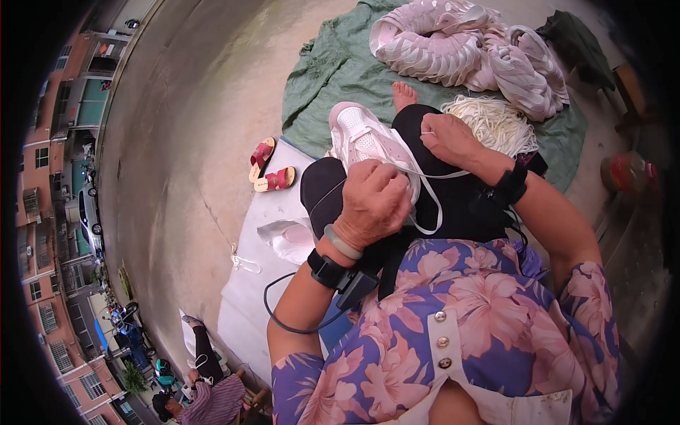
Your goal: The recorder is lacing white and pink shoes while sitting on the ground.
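A pink and white sneaker upper [363,136] lies across my lap, its toe pointing away, with white lacing over the tongue. My left hand [374,202] is closed at its near end, and its fingertips are hidden beneath the knuckles. To the right, above my right knee, my right hand [450,142] pinches a white shoelace [443,175]. The lace stretches between the two hands and hangs in a loop by the upper. Just beyond my right hand sits a heap of loose cream laces [492,120].
A pile of strung pink and white uppers [460,49] rests on a green cloth [322,92]. Red slippers [275,177] lie left of a white sheet [244,304]. At right stands a red-toned jar [627,172]. Another person [212,400] sits at lower left.
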Motion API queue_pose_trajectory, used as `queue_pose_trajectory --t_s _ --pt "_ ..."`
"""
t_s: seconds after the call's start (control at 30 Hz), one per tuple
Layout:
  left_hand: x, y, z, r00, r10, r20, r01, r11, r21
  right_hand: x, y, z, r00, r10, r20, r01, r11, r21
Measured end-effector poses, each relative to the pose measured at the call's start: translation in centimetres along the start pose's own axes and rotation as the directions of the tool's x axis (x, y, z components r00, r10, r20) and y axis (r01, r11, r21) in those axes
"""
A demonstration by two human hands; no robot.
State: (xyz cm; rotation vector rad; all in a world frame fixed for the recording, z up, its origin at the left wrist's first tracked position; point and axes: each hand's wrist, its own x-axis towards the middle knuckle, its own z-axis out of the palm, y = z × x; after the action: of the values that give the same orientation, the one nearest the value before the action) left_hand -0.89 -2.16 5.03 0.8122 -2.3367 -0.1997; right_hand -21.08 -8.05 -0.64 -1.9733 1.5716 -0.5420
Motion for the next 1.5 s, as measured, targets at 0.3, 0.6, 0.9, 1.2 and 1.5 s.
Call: queue_pose_trajectory --t_s 0.3,0.6,0.9,1.2,1.5 --pt "-0.9 1.6 4.1 0.636 0.35 0.688 -0.619 0.763 0.184 -0.4 1.0 -0.1 0.998 0.004 0.063 -0.023 0.953 0.302" --pt "-0.9 2.5 1.8 0.64 0.23 0.733 -0.105 0.971 -0.213 -2.4 -1.2 -2.9 0.96 0.105 0.259 -0.262 0.658 0.705" --pt "6.2 3.7 -6.5 0.754 -0.361 0.549 0.656 0.371 -0.657 -5.8 -3.6 -5.4 0.905 0.159 0.396 -0.426 0.299 0.854" --pt "7.8 5.7 -9.4 0.607 -0.371 0.703 0.793 0.332 -0.51 -6.1 -8.6 -5.1 0.791 -0.104 0.603 -0.611 -0.181 0.771" --pt "2.2 2.8 -6.8 0.439 -0.123 0.89 0.866 0.322 -0.382 -2.2 -3.5 -5.6 0.93 -0.006 0.367 -0.306 -0.566 0.766"
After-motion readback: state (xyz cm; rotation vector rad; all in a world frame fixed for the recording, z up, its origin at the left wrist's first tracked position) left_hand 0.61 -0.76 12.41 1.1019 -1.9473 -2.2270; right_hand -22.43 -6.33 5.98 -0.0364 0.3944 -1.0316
